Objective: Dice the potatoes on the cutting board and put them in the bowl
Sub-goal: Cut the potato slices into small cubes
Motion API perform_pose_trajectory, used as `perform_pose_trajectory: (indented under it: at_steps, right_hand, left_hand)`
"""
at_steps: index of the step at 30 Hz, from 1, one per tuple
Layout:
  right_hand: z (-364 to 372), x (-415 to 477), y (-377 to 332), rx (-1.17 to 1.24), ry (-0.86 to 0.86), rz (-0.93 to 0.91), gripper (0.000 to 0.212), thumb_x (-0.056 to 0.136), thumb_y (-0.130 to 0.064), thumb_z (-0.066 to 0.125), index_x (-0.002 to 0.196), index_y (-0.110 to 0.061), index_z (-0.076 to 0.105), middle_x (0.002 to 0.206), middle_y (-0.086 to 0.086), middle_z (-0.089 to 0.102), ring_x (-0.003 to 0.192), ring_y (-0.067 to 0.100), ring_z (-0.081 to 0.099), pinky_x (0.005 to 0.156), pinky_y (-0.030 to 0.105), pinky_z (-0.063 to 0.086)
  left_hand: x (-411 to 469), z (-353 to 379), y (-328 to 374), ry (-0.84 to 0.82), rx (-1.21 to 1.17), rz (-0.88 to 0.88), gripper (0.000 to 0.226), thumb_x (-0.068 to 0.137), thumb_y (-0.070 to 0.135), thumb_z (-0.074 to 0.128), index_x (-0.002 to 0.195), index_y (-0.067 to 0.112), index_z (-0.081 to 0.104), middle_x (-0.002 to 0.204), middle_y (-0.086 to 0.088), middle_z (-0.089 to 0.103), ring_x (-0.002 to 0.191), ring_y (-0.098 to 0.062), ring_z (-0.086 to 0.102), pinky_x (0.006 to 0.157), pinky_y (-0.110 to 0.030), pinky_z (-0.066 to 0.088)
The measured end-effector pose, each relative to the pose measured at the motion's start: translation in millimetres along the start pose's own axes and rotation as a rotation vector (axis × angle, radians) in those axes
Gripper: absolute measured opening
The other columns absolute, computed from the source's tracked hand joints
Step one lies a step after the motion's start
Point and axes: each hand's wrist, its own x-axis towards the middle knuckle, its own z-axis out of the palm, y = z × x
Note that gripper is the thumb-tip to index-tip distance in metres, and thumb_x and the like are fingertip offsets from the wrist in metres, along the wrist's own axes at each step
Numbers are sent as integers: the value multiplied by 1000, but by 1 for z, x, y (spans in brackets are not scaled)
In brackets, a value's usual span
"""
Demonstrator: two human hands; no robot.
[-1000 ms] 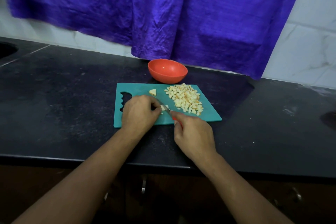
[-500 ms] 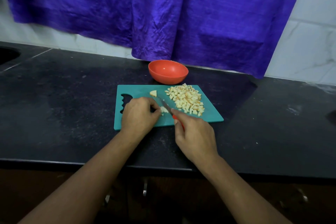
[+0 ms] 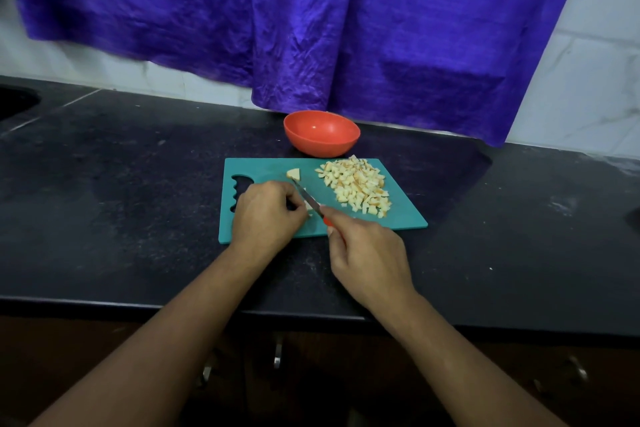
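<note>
Fingers point(image 3: 292, 196) of left hand point(image 3: 266, 215) are curled onto a potato piece point(image 3: 308, 206) on the cutting board point(image 3: 401, 222). Knife point(image 3: 311, 201) is gripped in right hand point(image 3: 370, 260), blade laid against the piece. Diced pile point(image 3: 356, 185) lies beside; bowl point(image 3: 322, 133) just behind board. Grips and pile are unchanged from half a second ago.

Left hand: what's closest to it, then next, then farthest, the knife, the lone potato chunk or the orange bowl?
1. Knife: blade right beside the left hand's fingers.
2. Lone potato chunk: just beyond, on the cutting board.
3. Orange bowl: behind the board.
</note>
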Motion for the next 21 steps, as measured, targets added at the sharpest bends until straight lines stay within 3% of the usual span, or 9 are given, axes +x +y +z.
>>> perform_pose_trajectory:
  at_steps: [6,10,13,17,21]
  right_hand:
    - [2,3,1,-66,-69,-28,42,104,-33,47,144,-38,55,87,-9,67,73,7,56,62,26,38]
    - [-2,1,4,67,40,102,41,104,-34,50,144,-41,53,83,-14,61,66,3,52,58,19,37]
    - [-1,5,9,26,49,202,40,103,-35,49,142,-41,55,82,-14,61,66,4,53,58,24,41]
    - [-1,6,7,-38,-30,166,38,104,-38,47,140,-41,56,91,-12,67,75,5,58,64,29,49]
    - [-5,16,15,-45,-69,104,37,103,-37,48,139,-43,57,93,-11,70,78,7,57,66,29,43]
  left_hand:
    - [-1,0,-1,-25,-21,-17,7,83,23,76,78,27,75,75,18,70,71,0,64,72,-31,59]
    - [0,-2,0,-29,-39,-34,9,86,24,76,80,30,73,76,19,69,74,0,64,75,-33,60]
    - [0,-1,-2,-4,-66,-42,7,85,22,73,85,29,71,77,17,68,76,-1,65,76,-35,60]
    - [0,1,-3,-11,-61,-38,10,86,20,74,91,28,70,80,16,67,77,-1,64,77,-35,60]
    - [0,-1,-5,-28,-85,-28,10,85,21,74,88,29,71,79,17,68,76,0,64,76,-35,60]
